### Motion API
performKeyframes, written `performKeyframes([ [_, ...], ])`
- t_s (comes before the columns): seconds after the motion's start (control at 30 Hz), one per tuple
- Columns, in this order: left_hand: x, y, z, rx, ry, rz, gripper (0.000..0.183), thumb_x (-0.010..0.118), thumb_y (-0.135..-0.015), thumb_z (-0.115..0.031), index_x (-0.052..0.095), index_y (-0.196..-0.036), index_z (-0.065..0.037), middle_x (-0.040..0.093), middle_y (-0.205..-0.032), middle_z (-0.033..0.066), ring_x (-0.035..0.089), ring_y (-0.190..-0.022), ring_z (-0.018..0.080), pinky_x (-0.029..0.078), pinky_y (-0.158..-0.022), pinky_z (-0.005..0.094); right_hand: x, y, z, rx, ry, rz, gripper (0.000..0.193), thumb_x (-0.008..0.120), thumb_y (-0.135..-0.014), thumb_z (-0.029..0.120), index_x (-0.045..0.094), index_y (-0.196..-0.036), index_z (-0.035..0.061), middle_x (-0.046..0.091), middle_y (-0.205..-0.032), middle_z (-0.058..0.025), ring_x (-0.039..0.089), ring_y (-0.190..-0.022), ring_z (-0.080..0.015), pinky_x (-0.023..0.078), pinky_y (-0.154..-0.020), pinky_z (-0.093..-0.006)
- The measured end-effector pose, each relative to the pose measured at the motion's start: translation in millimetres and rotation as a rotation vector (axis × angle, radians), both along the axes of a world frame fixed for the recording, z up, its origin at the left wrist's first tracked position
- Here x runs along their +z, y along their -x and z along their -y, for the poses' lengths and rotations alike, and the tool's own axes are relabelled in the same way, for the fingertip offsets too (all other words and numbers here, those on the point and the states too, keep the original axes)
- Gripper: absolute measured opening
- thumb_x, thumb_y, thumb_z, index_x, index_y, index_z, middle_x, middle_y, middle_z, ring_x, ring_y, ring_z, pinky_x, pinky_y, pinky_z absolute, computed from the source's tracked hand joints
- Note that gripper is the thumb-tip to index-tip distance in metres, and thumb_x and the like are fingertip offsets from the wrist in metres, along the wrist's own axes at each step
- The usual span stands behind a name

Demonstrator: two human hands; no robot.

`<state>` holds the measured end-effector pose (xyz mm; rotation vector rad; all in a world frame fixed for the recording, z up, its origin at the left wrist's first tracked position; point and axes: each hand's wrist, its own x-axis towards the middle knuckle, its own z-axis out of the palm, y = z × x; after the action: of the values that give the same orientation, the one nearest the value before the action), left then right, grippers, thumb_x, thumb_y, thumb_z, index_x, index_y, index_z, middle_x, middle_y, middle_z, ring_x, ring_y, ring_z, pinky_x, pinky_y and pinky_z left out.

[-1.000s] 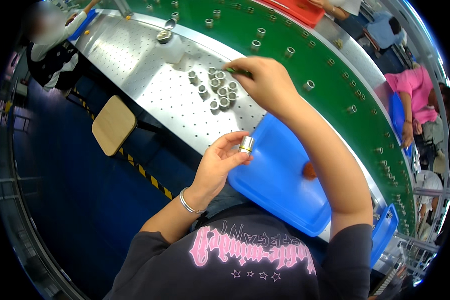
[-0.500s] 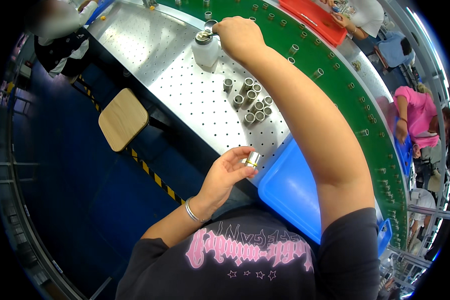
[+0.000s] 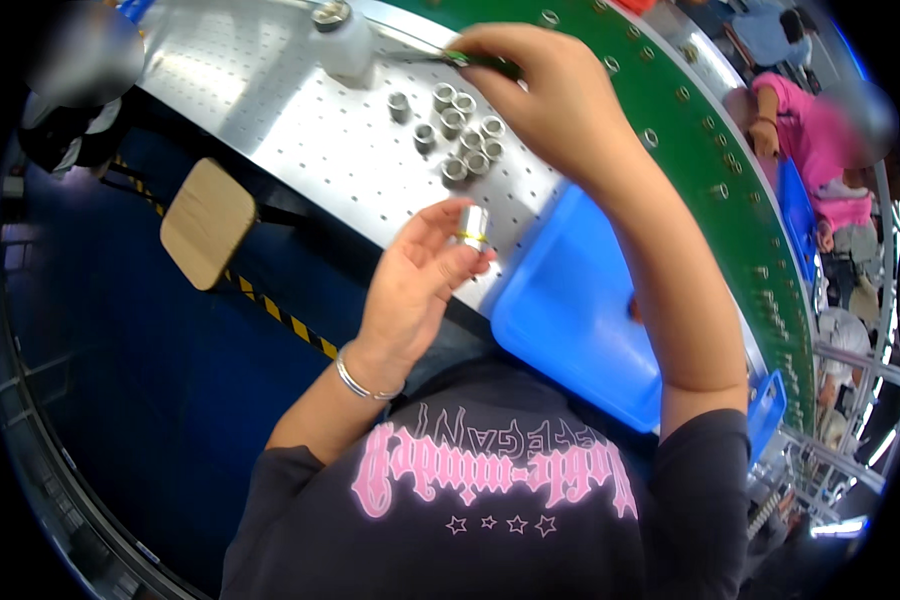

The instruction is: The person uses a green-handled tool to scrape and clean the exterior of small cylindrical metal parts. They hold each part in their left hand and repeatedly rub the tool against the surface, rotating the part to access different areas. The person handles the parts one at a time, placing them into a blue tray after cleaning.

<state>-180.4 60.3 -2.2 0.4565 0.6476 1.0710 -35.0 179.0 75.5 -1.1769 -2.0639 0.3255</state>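
The silver cylinder [image 3: 474, 220] has a yellow stripe [image 3: 472, 238].

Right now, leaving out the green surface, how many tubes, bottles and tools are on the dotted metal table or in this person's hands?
Tubes: 11 (10 on the table, 1 in the left hand)
Bottle: 1
Tool: 1, slim, in the right hand
Total: 13

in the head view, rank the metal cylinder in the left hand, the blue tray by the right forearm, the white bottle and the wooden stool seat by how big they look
1. blue tray
2. wooden stool seat
3. white bottle
4. metal cylinder
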Motion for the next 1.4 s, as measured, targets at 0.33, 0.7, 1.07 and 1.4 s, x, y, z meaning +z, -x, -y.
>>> performKeyframes([
  [0.33,2,-60,6,-0.242,-0.041,0.013,0.053,0.066,-0.081,-0.008,0.04,-0.128,-0.004,0.056,-0.115,0.0143,0.06,-0.094,0.0167,0.049,-0.085,0.0269,-34,-99,179,-0.307,-0.059,0.131,0.027,0.064,-0.066,0.0,0.067,-0.092,0.0078,0.061,-0.078,-0.0051,0.056,-0.064,-0.0181,0.039,-0.056,-0.0297],
  [0.7,6,-119,29,-0.351,-0.045,-0.012,0.049,0.063,-0.082,-0.001,0.043,-0.127,-0.003,0.058,-0.111,0.0098,0.059,-0.094,0.0174,0.048,-0.084,0.0281,-46,-145,223,-0.393,-0.14,0.152,0.032,0.063,-0.062,0.001,0.067,-0.093,0.0088,0.059,-0.08,-0.002,0.051,-0.062,-0.0168,0.034,-0.053,-0.0292],
  [1.07,11,-137,34,-0.345,-0.121,-0.136,0.05,0.065,-0.08,-0.001,0.045,-0.125,-0.001,0.056,-0.113,0.0113,0.06,-0.094,0.0187,0.049,-0.083,0.029,-51,-164,232,-0.425,-0.142,0.073,0.032,0.064,-0.061,0.001,0.067,-0.092,0.0084,0.06,-0.08,-0.0028,0.052,-0.062,-0.017,0.035,-0.053,-0.0292],
  [1.4,7,-142,36,-0.349,-0.148,-0.199,0.055,0.069,-0.079,-0.009,0.044,-0.127,-0.003,0.055,-0.117,0.0149,0.061,-0.093,0.0168,0.05,-0.083,0.0276,-53,-166,236,-0.436,-0.107,0.033,0.031,0.064,-0.06,0.002,0.068,-0.09,0.0081,0.06,-0.078,-0.0036,0.054,-0.064,-0.0175,0.037,-0.054,-0.0293],
])
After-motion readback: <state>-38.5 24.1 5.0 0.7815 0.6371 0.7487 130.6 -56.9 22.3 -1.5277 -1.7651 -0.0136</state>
